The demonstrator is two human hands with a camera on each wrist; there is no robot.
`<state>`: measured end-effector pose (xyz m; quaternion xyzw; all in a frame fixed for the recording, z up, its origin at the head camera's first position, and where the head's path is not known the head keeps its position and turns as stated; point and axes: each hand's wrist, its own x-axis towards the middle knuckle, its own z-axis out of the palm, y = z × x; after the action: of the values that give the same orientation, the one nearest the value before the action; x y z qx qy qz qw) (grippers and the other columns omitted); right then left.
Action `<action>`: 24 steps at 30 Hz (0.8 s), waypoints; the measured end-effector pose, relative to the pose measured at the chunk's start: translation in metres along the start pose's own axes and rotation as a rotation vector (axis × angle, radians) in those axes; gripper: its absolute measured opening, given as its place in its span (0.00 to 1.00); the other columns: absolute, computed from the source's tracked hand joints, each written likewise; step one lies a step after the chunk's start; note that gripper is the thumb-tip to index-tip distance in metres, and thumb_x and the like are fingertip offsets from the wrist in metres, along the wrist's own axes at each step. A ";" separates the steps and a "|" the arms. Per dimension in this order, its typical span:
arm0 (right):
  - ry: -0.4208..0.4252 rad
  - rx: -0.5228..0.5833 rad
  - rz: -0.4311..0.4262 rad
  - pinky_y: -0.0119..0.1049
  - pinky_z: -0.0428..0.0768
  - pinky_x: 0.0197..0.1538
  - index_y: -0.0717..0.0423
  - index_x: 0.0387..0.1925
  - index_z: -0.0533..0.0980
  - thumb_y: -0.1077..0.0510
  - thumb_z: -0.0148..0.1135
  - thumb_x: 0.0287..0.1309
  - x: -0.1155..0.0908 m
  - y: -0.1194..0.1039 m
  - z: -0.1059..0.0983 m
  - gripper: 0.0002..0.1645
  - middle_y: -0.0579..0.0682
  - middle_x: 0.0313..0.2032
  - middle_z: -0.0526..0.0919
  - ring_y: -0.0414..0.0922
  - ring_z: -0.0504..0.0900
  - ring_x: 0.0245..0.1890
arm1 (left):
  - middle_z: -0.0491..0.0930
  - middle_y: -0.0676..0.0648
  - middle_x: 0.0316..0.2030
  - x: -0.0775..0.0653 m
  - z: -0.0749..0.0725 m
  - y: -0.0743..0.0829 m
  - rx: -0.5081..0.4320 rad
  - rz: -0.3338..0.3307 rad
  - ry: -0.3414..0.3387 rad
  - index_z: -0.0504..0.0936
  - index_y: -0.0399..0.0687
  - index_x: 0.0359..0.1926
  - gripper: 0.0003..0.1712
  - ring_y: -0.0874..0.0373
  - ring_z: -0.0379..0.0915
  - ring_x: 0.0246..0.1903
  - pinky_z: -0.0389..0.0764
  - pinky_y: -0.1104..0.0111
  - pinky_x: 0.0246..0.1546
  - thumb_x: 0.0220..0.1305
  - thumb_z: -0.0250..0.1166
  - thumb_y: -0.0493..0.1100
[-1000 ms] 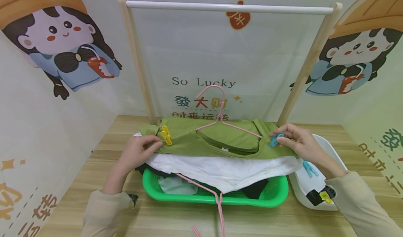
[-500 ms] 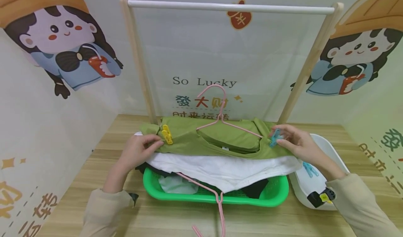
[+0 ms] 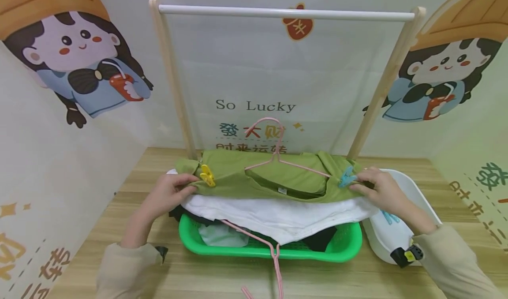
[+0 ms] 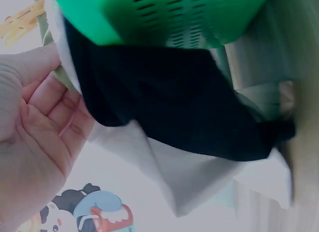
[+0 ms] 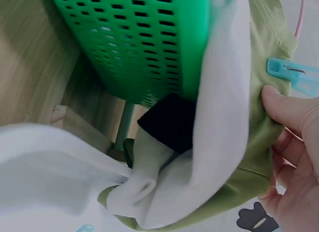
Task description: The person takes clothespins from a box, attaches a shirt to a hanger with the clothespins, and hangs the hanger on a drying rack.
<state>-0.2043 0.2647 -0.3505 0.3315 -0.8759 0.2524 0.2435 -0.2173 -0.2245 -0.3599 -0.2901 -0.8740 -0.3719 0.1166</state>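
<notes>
An olive green T-shirt (image 3: 222, 188) lies over a pink hanger (image 3: 277, 155), its hook upright at the back. My left hand (image 3: 170, 194) pinches the shirt's left shoulder beside a yellow clothespin (image 3: 207, 175). On the other side, my right hand (image 3: 382, 193) grips the right shoulder next to a blue clothespin (image 3: 347, 177), which is clipped on the cloth. In the right wrist view, the thumb (image 5: 284, 107) presses on the green fabric just under that clothespin. Beneath the shirt is a white garment (image 3: 278, 217), draped over a green basket (image 3: 317, 256).
A second pink hanger (image 3: 276, 268) pokes out over the basket's front. Dark cloth (image 4: 149, 97) hangs down the basket's side. At the right stands a white bin (image 3: 412, 188) with another blue clothespin (image 3: 390, 218). A wooden rack with a white bar (image 3: 285, 13) rises behind.
My right hand has let go of the blue clothespin, leaving it clipped, and now grips the shirt beside it. The hanger's hook has dipped slightly. My left hand keeps its hold.
</notes>
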 end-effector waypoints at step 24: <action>0.504 0.100 0.182 0.17 0.63 0.23 0.69 0.28 0.81 0.78 0.59 0.51 0.027 -0.007 -0.077 0.07 0.23 0.24 0.77 0.25 0.69 0.21 | 0.84 0.40 0.38 0.122 -0.038 0.088 -0.053 -0.035 0.247 0.84 0.34 0.42 0.09 0.57 0.75 0.35 0.72 0.77 0.33 0.62 0.62 0.35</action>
<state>-0.1968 0.2946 -0.2744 0.1898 -0.8003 0.3908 0.4133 -0.2636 -0.1517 -0.2317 -0.2297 -0.8478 -0.4299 0.2089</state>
